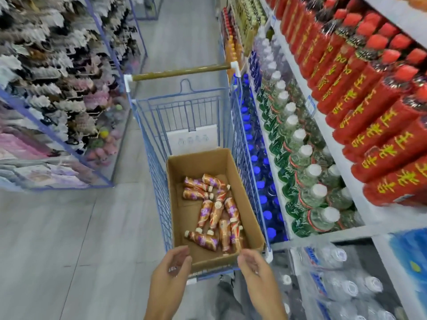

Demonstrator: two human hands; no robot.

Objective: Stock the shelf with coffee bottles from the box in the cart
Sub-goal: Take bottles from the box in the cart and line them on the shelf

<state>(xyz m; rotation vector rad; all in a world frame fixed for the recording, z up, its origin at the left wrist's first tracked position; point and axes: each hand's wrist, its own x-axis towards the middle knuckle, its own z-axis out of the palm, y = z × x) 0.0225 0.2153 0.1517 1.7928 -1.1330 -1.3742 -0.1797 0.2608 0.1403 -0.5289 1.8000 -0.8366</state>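
The bottles (212, 213) are lying loose and jumbled in the bottom of the box (245, 204), which is sitting in the cart (159, 195). I'd say you're at the pick-up step, with nothing in hand yet. Your left hand (171, 271) and right hand (255, 269) are hovering at the box's near rim, each grip relaxed, fingers loosely curled, empty. The bottles are sitting just ahead and below. Next you're probably reaching in, grabbing one, then swinging right to the shelf (342, 155).

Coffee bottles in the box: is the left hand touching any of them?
Apart. In the head view the left hand hovers by the box, bare cardboard showing between its fingers and the nearest coffee bottle.
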